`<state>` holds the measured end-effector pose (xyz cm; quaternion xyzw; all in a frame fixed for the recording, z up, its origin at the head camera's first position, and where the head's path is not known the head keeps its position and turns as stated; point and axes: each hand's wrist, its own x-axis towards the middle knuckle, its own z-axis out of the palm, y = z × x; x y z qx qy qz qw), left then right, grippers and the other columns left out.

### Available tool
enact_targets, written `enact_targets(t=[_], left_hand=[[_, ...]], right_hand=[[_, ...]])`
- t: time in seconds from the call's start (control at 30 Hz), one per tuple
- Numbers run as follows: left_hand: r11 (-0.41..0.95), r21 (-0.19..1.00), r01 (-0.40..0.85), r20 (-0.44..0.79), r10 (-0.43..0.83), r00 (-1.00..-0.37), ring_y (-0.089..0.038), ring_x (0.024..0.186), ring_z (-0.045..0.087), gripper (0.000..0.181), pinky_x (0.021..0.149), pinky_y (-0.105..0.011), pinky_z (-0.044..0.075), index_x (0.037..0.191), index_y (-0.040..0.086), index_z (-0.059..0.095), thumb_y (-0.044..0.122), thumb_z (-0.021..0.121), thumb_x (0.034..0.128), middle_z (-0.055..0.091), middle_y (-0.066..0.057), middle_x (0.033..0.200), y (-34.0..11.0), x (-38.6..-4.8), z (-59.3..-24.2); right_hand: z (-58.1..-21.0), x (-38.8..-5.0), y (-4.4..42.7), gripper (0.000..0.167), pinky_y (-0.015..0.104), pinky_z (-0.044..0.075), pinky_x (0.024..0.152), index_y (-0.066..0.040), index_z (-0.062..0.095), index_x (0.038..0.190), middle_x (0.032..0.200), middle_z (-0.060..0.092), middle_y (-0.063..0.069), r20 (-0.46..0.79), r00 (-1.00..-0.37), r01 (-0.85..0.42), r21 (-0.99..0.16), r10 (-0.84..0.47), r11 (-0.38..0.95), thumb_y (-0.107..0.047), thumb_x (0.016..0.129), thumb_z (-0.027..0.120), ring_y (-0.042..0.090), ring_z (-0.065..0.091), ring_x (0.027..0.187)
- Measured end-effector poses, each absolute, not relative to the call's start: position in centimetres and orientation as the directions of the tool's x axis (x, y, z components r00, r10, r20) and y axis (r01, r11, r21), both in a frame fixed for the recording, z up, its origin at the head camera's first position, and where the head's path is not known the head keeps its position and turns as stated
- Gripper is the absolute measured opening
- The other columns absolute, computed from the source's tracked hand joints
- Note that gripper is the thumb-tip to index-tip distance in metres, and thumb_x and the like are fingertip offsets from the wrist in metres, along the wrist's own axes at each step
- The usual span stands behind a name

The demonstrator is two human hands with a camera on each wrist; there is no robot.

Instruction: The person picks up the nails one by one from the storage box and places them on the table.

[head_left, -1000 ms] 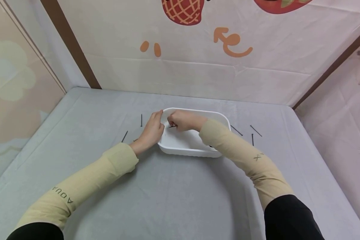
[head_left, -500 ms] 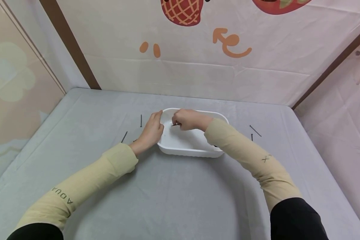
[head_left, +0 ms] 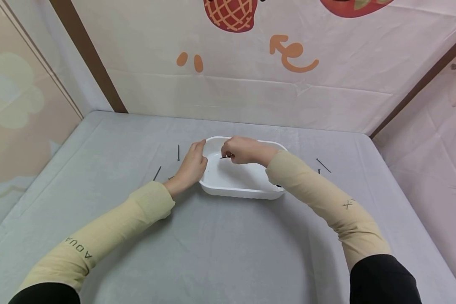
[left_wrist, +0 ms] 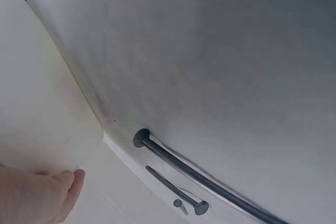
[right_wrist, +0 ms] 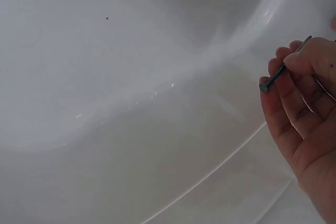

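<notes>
A white plastic tray (head_left: pixel 235 193) stands on the table, its near wall facing me. Over its inside, my right hand (head_left: pixel 247 150) pinches a dark nail (right_wrist: pixel 285 66) between thumb and fingers; the flat head points away from the palm in the right wrist view. At the tray's left end rests my left hand (head_left: pixel 190 166), its fairly straight fingers against the rim. Just left of that hand lie loose nails: an upright-looking one (head_left: pixel 178 153), a slanted one (head_left: pixel 157 173) and one partly hidden by the wrist. A small dark thing (head_left: pixel 278 185) shows by the right sleeve, mostly covered.
Right of the tray lie another nail (head_left: pixel 323 165) and the tip of one more (head_left: pixel 319 171), mostly behind the right arm. The grey-covered table (head_left: pixel 213 253) ends at a printed cloth wall (head_left: pixel 251 101) at the back, with more cloth at both sides.
My right hand, still holding the nail, has drifted right and slightly up inside the tray. Its forearm has shifted right, covering one nail and most of another. The left hand stays put.
</notes>
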<state>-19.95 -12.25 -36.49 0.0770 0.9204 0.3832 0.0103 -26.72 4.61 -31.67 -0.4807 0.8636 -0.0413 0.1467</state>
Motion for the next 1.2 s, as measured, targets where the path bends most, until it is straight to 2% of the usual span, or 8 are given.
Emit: enact_targets(t=[0.13,0.9,1.2], left_hand=[[0.695,0.707,0.133,0.039,0.149,-0.988,-0.034,0.129,0.031,0.053,0.105,-0.04,0.03,0.14,-0.008,0.018,-0.003,0.034,0.0903,0.025,-0.025,0.14,-12.2,-19.9,-36.5],[0.699,0.702,0.138,0.055,0.14,-0.989,-0.035,0.127,0.033,0.052,0.103,-0.039,0.032,0.14,-0.008,0.02,-0.005,0.035,0.0899,0.026,-0.025,0.14,-12.1,-19.9,-36.5],[0.699,0.704,0.127,0.041,0.139,-0.989,-0.034,0.128,0.032,0.053,0.104,-0.039,0.031,0.14,-0.007,0.019,-0.004,0.034,0.0902,0.025,-0.024,0.14,-12.1,-19.9,-36.5]], right_hand=[[-31.4,-26.6,5.0,0.031,0.028,0.046,0.072,0.0,0.067,0.098,0.092,0.065,0.012,-0.202,-0.495,-0.811,-0.24,-0.845,0.533,0.011,0.077,0.048,0.018,0.054,0.078],[-29.6,-25.8,7.0,0.029,0.026,0.047,0.071,0.002,0.067,0.098,0.09,0.064,0.013,-0.077,-0.485,-0.815,-0.322,-0.871,0.482,0.013,0.077,0.05,0.018,0.055,0.078],[-29.1,-25.8,7.4,0.029,0.025,0.045,0.067,-0.001,0.067,0.096,0.084,0.062,0.01,-0.07,-0.494,-0.821,-0.291,-0.867,0.491,0.012,0.077,0.049,0.017,0.052,0.074]])
